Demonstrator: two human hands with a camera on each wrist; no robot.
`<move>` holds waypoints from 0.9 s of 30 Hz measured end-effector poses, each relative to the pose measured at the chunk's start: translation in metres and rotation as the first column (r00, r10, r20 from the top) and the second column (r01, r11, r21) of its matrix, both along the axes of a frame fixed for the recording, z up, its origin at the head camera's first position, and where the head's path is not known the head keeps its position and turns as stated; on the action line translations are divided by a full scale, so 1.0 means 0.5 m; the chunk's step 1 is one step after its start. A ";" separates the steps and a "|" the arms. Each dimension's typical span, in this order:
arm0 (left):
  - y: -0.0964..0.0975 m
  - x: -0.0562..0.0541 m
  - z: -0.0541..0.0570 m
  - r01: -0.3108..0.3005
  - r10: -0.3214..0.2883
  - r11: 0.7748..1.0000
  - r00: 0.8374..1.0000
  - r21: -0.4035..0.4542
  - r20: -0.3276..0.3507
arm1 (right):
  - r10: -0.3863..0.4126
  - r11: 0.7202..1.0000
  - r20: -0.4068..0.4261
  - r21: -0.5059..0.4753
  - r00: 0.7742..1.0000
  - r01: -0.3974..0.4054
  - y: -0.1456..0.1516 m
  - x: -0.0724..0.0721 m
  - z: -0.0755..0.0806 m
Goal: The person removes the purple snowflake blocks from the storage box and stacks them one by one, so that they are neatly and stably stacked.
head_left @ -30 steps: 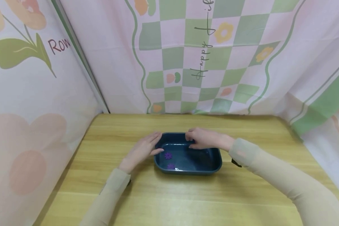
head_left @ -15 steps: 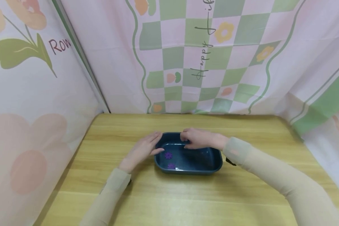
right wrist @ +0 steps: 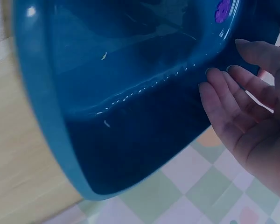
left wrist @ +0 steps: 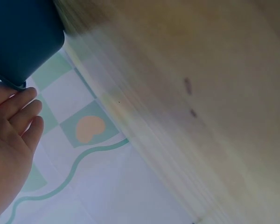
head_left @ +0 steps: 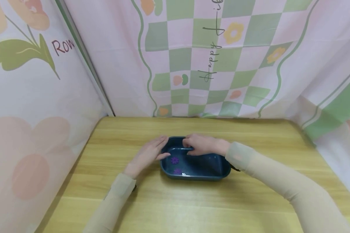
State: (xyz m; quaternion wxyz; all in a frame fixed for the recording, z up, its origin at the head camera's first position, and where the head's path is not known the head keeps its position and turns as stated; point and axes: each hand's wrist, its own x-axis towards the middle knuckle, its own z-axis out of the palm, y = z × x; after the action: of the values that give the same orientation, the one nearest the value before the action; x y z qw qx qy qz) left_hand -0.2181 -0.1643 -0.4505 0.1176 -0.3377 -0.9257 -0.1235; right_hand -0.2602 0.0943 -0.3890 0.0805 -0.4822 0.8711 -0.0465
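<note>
A dark blue rectangular basin (head_left: pixel 204 166) sits on the wooden table. Two purple flower-shaped pieces (head_left: pixel 174 160) show at the left of its floor. My left hand (head_left: pixel 147 155) holds the basin's left end, its thumb over the rim on the inside and its fingers on the outer side. In the left wrist view those fingers (left wrist: pixel 19 107) meet the rim from outside. My right hand (head_left: pixel 202 144) reaches in along the far wall. Seen from the right wrist, its loosely bent fingers (right wrist: pixel 233 98) are at the inner wall, thumb apart, with nothing visible between them.
Pale specks (right wrist: pixel 104 56) and a row of tiny bright dots show inside the basin. The wooden table top (head_left: pixel 128 200) extends around it. A printed checkered cloth (head_left: pixel 178 60) hangs behind the table's far edge, with more cloth at both sides.
My right hand has slid left along the basin's far wall, nearer my left hand. The left hand and the basin stay in place; the head view has shifted very slightly.
</note>
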 end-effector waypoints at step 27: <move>0.000 0.000 -0.005 0.002 -0.003 1.000 0.997 -0.015 -0.077 | 0.035 0.999 0.025 0.035 0.999 -0.036 -0.058 0.002 -0.021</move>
State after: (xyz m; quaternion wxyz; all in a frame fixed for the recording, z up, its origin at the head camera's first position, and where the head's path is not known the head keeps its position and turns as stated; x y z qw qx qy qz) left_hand -0.2181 -0.1641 -0.4528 0.1506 -0.3443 -0.9209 -0.1038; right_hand -0.2592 0.0651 -0.3994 0.1006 -0.4955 0.8621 -0.0354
